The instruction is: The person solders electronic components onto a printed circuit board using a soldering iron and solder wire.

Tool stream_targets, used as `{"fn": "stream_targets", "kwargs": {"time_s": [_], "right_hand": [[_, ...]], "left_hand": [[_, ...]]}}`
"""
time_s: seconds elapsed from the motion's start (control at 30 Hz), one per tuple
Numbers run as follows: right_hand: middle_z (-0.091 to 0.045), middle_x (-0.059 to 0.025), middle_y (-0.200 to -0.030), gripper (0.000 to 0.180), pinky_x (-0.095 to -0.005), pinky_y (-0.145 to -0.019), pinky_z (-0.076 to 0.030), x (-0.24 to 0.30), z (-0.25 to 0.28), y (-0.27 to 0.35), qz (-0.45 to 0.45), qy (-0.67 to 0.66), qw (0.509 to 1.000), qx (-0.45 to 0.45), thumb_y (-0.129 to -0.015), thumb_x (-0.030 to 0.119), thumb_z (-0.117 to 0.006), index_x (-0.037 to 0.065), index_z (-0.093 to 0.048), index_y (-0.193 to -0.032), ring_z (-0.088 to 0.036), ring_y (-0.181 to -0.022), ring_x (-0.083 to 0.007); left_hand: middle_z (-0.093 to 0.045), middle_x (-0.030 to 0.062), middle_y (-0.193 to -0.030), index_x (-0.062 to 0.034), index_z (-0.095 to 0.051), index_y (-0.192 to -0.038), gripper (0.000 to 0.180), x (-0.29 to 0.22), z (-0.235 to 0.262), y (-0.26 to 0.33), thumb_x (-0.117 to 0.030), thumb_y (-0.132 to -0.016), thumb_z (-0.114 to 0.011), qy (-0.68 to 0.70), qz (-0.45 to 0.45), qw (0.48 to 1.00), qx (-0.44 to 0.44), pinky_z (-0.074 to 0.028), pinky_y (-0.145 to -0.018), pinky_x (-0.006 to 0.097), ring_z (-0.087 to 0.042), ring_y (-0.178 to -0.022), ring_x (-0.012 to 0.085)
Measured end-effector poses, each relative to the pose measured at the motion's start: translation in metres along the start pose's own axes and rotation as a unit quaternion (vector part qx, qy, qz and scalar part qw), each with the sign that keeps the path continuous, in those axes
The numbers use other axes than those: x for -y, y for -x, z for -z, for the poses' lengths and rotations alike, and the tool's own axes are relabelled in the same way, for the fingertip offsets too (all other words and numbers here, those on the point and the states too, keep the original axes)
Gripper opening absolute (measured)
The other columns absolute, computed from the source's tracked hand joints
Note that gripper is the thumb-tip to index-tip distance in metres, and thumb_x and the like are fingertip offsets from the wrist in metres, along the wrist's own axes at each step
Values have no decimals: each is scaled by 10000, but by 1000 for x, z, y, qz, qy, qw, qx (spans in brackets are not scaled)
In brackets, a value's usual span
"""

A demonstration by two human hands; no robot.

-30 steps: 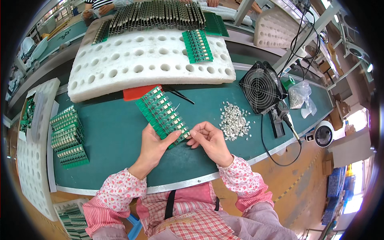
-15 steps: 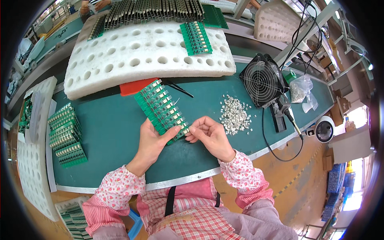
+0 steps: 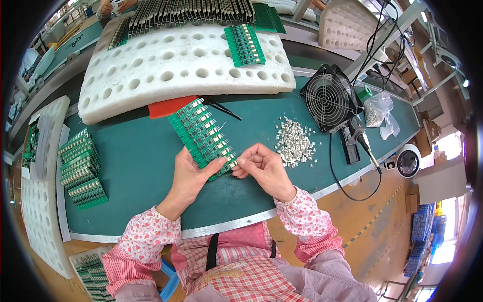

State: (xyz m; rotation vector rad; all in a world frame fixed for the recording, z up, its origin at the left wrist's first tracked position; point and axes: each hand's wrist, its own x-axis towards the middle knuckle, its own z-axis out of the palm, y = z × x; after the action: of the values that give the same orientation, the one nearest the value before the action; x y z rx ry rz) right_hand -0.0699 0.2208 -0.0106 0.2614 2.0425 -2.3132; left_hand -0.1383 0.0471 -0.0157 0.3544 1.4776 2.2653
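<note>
A green circuit board panel, lined with rows of small white and dark parts, slants above the green table. My left hand grips its lower end, thumb on top. At the board's lower right corner, my right hand has its thumb and fingers pinched together, touching the edge; whatever lies between the fingertips is hidden or too small to make out. To the right of that hand spreads a pile of small white and metal connectors. Black tweezers lie beyond the board, beside a flat red piece.
White foam blocks at the back carry a row of upright boards and one flat board. Stacked boards lie at left. A black fan, soldering iron with cable and plastic bag occupy the right. Another person's hands show far left.
The view has shifted very slightly. Both hands keep nearly the same pose on the board, and nothing has been picked up or put down.
</note>
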Motion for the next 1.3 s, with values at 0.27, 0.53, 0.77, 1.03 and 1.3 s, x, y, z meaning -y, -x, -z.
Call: {"fn": "stream_targets", "kwargs": {"time_s": [0.27,0.53,0.77,1.03,1.3], "right_hand": [[-658,-101,-818,147,-236,-665,-519,-6,-7,2,110,88,989,-44,-874,66,-613,-32,-503,-885,-656,-754,-122],[-652,-102,-820,137,-246,-675,-520,-4,-7,6,139,165,975,-50,-877,51,-601,-30,-492,-898,-650,-750,-130],[-651,-92,-843,144,-236,-695,-524,-6,-7,6,104,46,992,-48,-883,51,-598,-39,-512,-955,-645,-768,-128],[-660,-86,-868,161,-233,-705,-527,-4,-8,8,77,57,994,-56,-888,62,-594,-49,-601,-1005,-643,-769,-114],[-652,-79,-867,199,-224,-704,-511,-7,-8,6,128,74,988,-33,-883,49,-595,-42,-577,-1059,-635,-786,-110]], "left_hand": [[-645,58,-960,5,-575,-1025,298,-5,0,2,6,-763,-718,-18,24,999,14,-503,-761,253,-614,-853,109],[-654,48,-914,-3,-600,-992,272,-5,1,2,-8,-754,-733,-15,32,999,27,-507,-702,230,-618,-800,97],[-656,41,-922,-9,-608,-984,247,-5,1,2,4,-763,-719,-24,25,999,34,-503,-727,236,-614,-817,93],[-655,49,-927,-1,-607,-977,225,-4,-1,1,8,-775,-705,-30,9,999,29,-502,-745,245,-613,-835,99],[-659,45,-912,6,-619,-962,193,-3,-2,2,12,-784,-694,-31,18,999,15,-502,-720,237,-615,-809,94]]}}
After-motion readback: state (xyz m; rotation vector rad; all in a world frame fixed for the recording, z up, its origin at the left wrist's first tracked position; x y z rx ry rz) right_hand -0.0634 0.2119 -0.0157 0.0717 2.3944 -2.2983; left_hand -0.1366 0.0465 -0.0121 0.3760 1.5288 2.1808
